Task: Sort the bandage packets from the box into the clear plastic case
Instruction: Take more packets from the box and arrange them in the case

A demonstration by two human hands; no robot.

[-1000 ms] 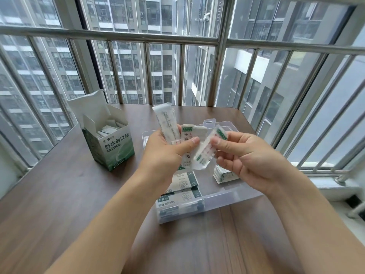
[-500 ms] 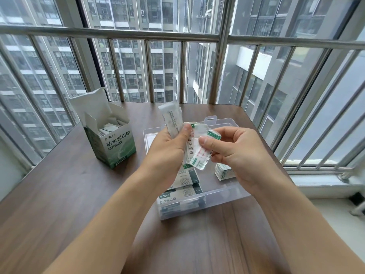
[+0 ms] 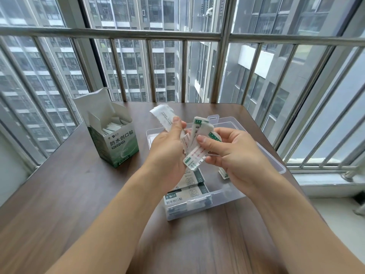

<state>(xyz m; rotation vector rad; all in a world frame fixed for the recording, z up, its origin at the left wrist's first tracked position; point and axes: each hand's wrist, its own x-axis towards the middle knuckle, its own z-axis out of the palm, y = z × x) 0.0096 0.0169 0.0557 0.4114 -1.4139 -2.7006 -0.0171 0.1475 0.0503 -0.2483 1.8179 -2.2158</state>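
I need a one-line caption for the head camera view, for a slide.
Both hands, left hand and right hand, hold bandage packets above the clear plastic case; the open box stands left.

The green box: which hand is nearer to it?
Left. The left hand, holding packets, is just to the right of the green box. The right hand is farther right, over the clear case, pinching a packet.

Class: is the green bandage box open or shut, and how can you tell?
Open. The green box has its top flap standing up, with packets showing inside.
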